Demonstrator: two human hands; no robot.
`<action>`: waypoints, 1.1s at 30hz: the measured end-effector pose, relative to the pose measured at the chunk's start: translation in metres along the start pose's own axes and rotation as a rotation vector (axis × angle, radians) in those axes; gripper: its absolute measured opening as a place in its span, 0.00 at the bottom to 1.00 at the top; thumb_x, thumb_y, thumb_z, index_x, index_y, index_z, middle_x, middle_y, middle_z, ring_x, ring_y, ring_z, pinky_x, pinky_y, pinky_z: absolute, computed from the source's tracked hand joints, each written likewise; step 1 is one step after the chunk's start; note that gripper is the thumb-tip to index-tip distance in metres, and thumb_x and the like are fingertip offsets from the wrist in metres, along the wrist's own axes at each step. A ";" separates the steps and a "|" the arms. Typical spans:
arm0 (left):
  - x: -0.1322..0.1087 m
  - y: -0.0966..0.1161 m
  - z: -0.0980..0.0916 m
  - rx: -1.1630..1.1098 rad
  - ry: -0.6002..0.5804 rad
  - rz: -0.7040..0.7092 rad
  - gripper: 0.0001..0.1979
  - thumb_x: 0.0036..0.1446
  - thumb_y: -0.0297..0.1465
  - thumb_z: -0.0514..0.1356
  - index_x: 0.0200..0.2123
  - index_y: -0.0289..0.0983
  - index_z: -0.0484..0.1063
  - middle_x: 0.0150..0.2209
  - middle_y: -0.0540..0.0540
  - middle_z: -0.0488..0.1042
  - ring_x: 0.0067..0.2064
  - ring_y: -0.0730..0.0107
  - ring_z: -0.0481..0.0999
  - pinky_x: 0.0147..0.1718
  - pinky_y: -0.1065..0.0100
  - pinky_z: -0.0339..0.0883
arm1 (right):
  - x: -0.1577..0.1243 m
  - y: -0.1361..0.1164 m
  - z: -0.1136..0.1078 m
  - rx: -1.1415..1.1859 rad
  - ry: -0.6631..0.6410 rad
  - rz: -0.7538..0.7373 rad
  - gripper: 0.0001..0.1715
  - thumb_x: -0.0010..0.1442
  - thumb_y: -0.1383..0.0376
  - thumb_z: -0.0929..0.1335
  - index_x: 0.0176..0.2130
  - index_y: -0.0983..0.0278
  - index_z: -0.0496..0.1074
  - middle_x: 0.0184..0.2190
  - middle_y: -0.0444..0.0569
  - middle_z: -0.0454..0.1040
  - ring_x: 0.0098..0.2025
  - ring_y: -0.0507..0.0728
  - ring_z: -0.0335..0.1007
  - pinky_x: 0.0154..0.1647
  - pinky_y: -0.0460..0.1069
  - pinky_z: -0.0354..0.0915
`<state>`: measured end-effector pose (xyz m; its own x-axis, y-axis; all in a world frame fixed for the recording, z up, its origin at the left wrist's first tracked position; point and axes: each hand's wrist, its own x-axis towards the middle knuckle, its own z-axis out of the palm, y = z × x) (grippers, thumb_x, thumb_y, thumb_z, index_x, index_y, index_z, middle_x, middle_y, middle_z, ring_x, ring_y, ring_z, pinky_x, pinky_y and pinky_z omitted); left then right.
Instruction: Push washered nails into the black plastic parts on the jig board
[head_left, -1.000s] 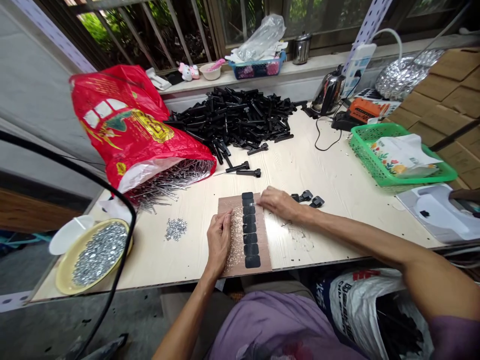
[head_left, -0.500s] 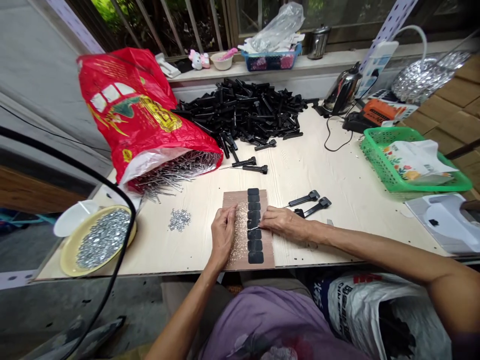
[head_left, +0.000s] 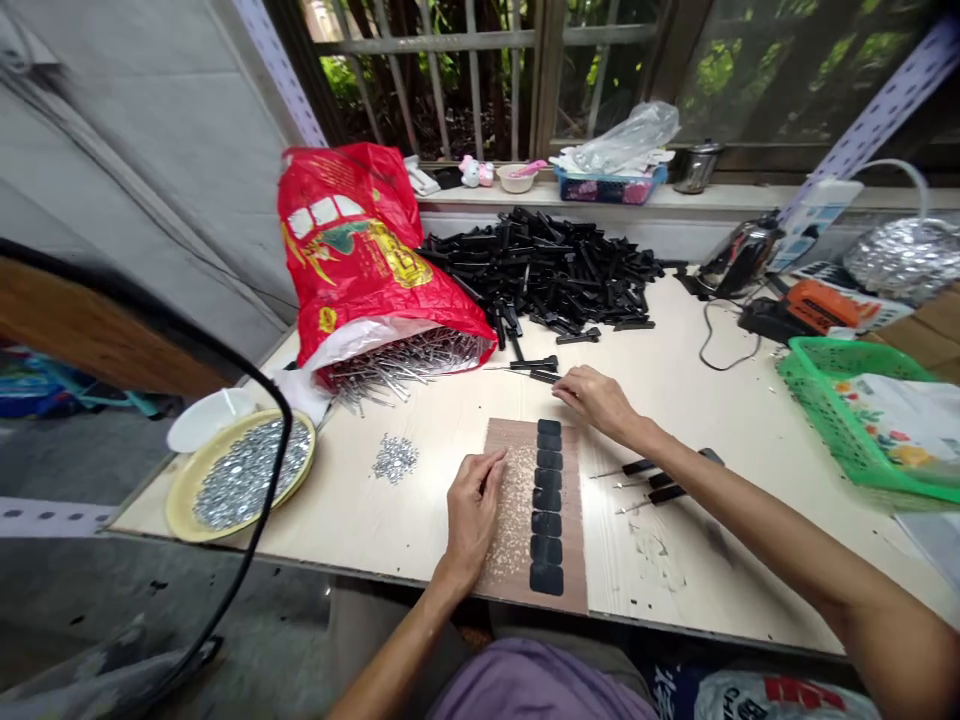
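Observation:
My left hand rests over the left edge of a brown board, its fingers curled and pressed together; whatever they hold is hidden. A column of black rounded-square pads lies along the board, with pale specks scattered on its left side. Beyond the board's far edge, my right hand has its fingertips closed at the end of a black plastic handle with a thin metal pin. Another such black handle lies just behind it. Several small silver pieces are heaped left of the board.
Black handles form a large pile at the back. A red bag spills metal pins. A yellow bowl holds silver pieces. Three pinned handles lie right of the board. A green basket stands at right; a black cable crosses the left.
My right hand has left the pads and moved away from me to the handle beyond the board. My left hand stays at the board's left side. The camera view has shifted.

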<state>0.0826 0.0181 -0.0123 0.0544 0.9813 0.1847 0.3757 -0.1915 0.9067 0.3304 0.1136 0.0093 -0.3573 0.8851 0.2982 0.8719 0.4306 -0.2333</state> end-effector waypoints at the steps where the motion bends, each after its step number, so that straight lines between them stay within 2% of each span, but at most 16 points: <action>1: 0.000 -0.003 -0.010 0.040 0.048 0.007 0.13 0.61 0.35 0.53 0.45 0.40 0.74 0.40 0.45 0.73 0.42 0.66 0.72 0.40 0.67 0.65 | 0.016 -0.004 0.014 -0.028 0.000 0.011 0.12 0.65 0.64 0.61 0.38 0.64 0.73 0.36 0.51 0.73 0.40 0.57 0.65 0.37 0.50 0.60; 3: 0.003 -0.013 -0.037 0.164 0.163 0.015 0.13 0.61 0.35 0.53 0.43 0.39 0.75 0.39 0.44 0.73 0.41 0.65 0.71 0.38 0.67 0.64 | 0.040 -0.013 0.038 -0.106 -0.002 0.048 0.12 0.64 0.63 0.62 0.38 0.65 0.72 0.37 0.53 0.72 0.41 0.59 0.64 0.38 0.50 0.59; 6: 0.008 -0.036 -0.085 0.426 0.293 0.028 0.13 0.62 0.35 0.52 0.42 0.39 0.75 0.38 0.43 0.73 0.41 0.62 0.69 0.38 0.64 0.64 | 0.059 -0.017 0.063 -0.194 -0.026 0.100 0.12 0.64 0.63 0.62 0.38 0.66 0.72 0.38 0.56 0.70 0.41 0.60 0.62 0.35 0.51 0.56; 8: 0.013 -0.051 -0.110 0.609 0.305 0.050 0.14 0.62 0.35 0.52 0.43 0.39 0.75 0.36 0.43 0.72 0.39 0.60 0.67 0.40 0.61 0.62 | 0.064 -0.015 0.073 -0.212 -0.046 0.118 0.13 0.64 0.64 0.61 0.39 0.65 0.72 0.39 0.56 0.70 0.41 0.60 0.61 0.32 0.50 0.54; 10: 0.020 -0.061 -0.123 0.750 0.260 0.090 0.14 0.62 0.34 0.52 0.43 0.38 0.75 0.35 0.42 0.72 0.38 0.60 0.65 0.40 0.61 0.61 | 0.065 -0.011 0.078 -0.215 -0.044 0.112 0.13 0.64 0.65 0.60 0.39 0.65 0.72 0.40 0.55 0.69 0.41 0.60 0.61 0.31 0.50 0.53; 17: 0.055 -0.069 -0.120 1.014 -0.055 0.228 0.11 0.60 0.30 0.54 0.40 0.42 0.77 0.35 0.42 0.71 0.39 0.60 0.61 0.34 0.63 0.58 | 0.051 -0.003 0.083 -0.208 0.087 -0.026 0.12 0.63 0.68 0.59 0.39 0.67 0.70 0.35 0.53 0.72 0.38 0.58 0.63 0.37 0.50 0.57; 20: 0.064 -0.069 -0.123 1.057 -0.198 0.273 0.10 0.60 0.28 0.54 0.35 0.41 0.76 0.34 0.42 0.70 0.38 0.60 0.61 0.33 0.63 0.56 | 0.043 -0.002 0.079 -0.144 0.164 -0.071 0.12 0.63 0.68 0.59 0.41 0.67 0.70 0.35 0.52 0.72 0.38 0.57 0.65 0.38 0.49 0.59; 23: 0.069 -0.069 -0.125 1.107 -0.283 0.325 0.09 0.59 0.27 0.54 0.32 0.37 0.75 0.33 0.41 0.70 0.38 0.59 0.62 0.33 0.62 0.55 | 0.040 -0.010 0.071 -0.079 0.203 -0.098 0.14 0.62 0.69 0.60 0.43 0.66 0.71 0.37 0.52 0.73 0.40 0.57 0.66 0.41 0.50 0.61; 28: 0.077 -0.067 -0.122 1.145 -0.347 0.365 0.11 0.60 0.24 0.51 0.30 0.33 0.72 0.33 0.39 0.71 0.39 0.58 0.64 0.33 0.61 0.55 | 0.037 -0.054 0.051 0.107 0.218 -0.044 0.16 0.61 0.69 0.61 0.47 0.64 0.72 0.39 0.50 0.72 0.42 0.57 0.67 0.42 0.50 0.64; 31: 0.081 -0.065 -0.120 1.075 -0.314 0.321 0.10 0.58 0.24 0.52 0.29 0.32 0.72 0.32 0.38 0.71 0.39 0.58 0.65 0.34 0.61 0.57 | 0.033 -0.089 0.041 0.260 0.196 -0.015 0.17 0.62 0.69 0.61 0.49 0.62 0.72 0.38 0.49 0.72 0.40 0.56 0.68 0.40 0.50 0.65; 33: 0.080 -0.064 -0.117 0.935 -0.266 0.286 0.08 0.56 0.24 0.54 0.28 0.33 0.72 0.31 0.40 0.71 0.39 0.59 0.66 0.35 0.62 0.59 | 0.028 -0.109 0.037 0.351 0.174 -0.020 0.16 0.63 0.68 0.62 0.48 0.62 0.72 0.37 0.49 0.71 0.38 0.55 0.69 0.39 0.49 0.66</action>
<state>-0.0457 0.1062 -0.0107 0.4169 0.8957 0.1546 0.8839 -0.4392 0.1608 0.2131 0.0983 0.0090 -0.2844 0.8457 0.4515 0.6868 0.5083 -0.5196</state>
